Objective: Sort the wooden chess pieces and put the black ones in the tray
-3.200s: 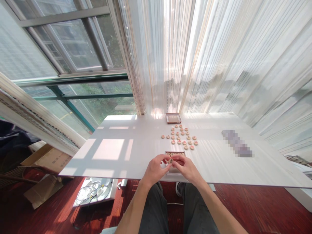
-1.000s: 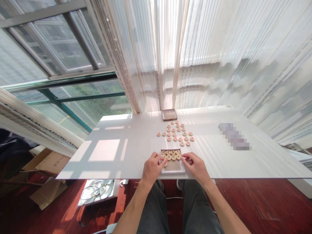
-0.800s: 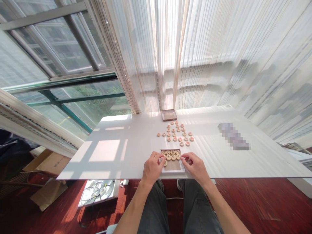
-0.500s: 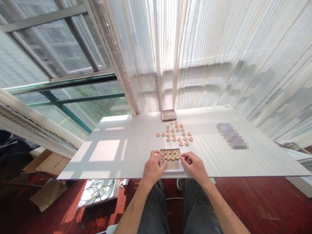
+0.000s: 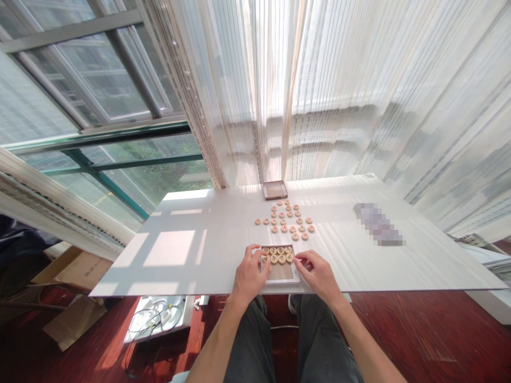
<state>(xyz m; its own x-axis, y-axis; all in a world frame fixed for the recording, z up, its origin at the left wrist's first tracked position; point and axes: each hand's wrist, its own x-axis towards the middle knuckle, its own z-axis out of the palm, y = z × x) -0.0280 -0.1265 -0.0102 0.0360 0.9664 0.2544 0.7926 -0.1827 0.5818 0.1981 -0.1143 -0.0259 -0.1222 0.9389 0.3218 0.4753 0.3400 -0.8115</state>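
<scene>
Pale discs [image 5: 281,259] sit in shallow box [image 5: 279,282], between my hands. Left hand [image 5: 247,275] curls over leftmost discs, right hand [image 5: 318,272] meets right wall; can't tell if either grips. Discs seem light, hard, smooth: I'd pinch rims.

A white tabletop [image 5: 339,250] carries everything here. Between the left hand [image 5: 248,274] and the right hand [image 5: 317,271], close to the near edge, sits a shallow open tray [image 5: 280,273] with round, dark-marked pieces in its far part. Just beyond the hands, loose round pieces [image 5: 283,222], mostly red-marked, lie scattered flat. Past those, near the far edge, rests an empty open box lid [image 5: 275,191]. Well to the right of the grip lies a pixelated item [image 5: 379,224], its identity unclear. Sunlight patches the surface to the left.
</scene>
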